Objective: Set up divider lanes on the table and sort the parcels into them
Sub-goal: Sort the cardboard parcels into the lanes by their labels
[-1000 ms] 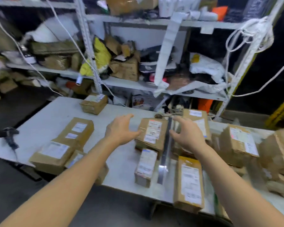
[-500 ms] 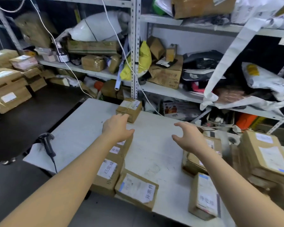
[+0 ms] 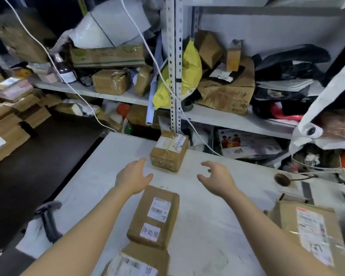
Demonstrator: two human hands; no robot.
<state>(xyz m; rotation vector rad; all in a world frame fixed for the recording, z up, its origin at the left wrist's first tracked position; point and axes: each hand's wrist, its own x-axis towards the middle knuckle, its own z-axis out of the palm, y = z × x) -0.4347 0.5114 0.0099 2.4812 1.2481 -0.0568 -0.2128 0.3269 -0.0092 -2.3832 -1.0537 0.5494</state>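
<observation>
- Table [image 3: 207, 226], white top: lies under both hands and bears all the parcels listed.
- Large parcel [image 3: 299, 226], labelled: right of the right hand, nearer the person, well apart from it.
- Flat parcel [image 3: 153, 216], two labels: just behind the left hand, between the forearms.
- Small taped parcel [image 3: 168, 154]: just ahead of both hands, closest to the left fingertips.
- Left hand [image 3: 132, 180]: fingers relaxed and apart, holding nothing.
- Right hand [image 3: 217, 180]: fingers spread, slightly bent, holding nothing.
</observation>
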